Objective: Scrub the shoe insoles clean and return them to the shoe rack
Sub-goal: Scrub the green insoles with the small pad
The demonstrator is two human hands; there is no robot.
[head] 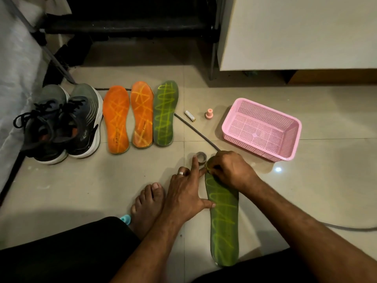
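A green insole [224,221] scribbled with yellow-green lines lies lengthwise on the tiled floor in front of me. My left hand [183,193] presses its left edge with thumb and straight, spread fingers. My right hand [230,170] is curled over the toe end, pinching a small yellowish object [208,166] that the fingers mostly hide. A second green insole [165,113] and two orange insoles [116,119] [142,114] lie side by side farther back.
A pair of dark sneakers [61,123] stands left of the insoles. A pink plastic basket [291,137] sits to the right, with a battery [190,116], a pink cap [209,114], a tape roll [201,157] and a cable [195,129] nearby. My bare foot [148,205] rests beside my left hand. A black rack [130,25] stands behind.
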